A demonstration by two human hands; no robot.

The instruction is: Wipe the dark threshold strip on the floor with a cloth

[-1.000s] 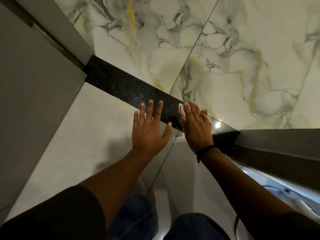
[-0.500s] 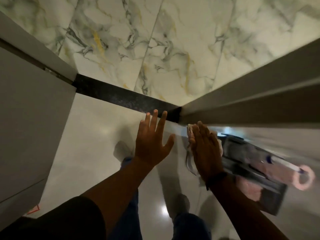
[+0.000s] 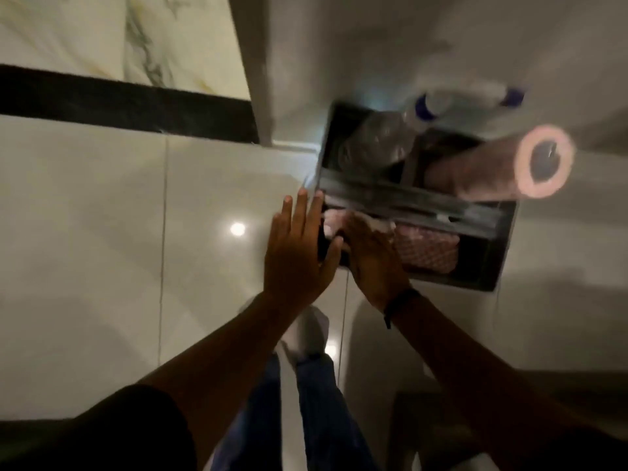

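Head view, what are the hands doing?
— Left hand [image 3: 299,256] is flat and open, fingers spread, holding nothing. Right hand [image 3: 370,256] reaches into the near part of a dark caddy [image 3: 492,263], on a whitish cloth [image 3: 339,220]. I cannot tell if it grips it.
— Where is the dark threshold strip [image 3: 119,103]?
— Far left on the floor, well apart from both hands

I see glossy pale floor [image 3: 102,215]; dark threshold strip [image 3: 119,103] crosses its far left, marbled tiles beyond. Dark caddy [image 3: 496,273] sits on floor at right, near the strip's right end.
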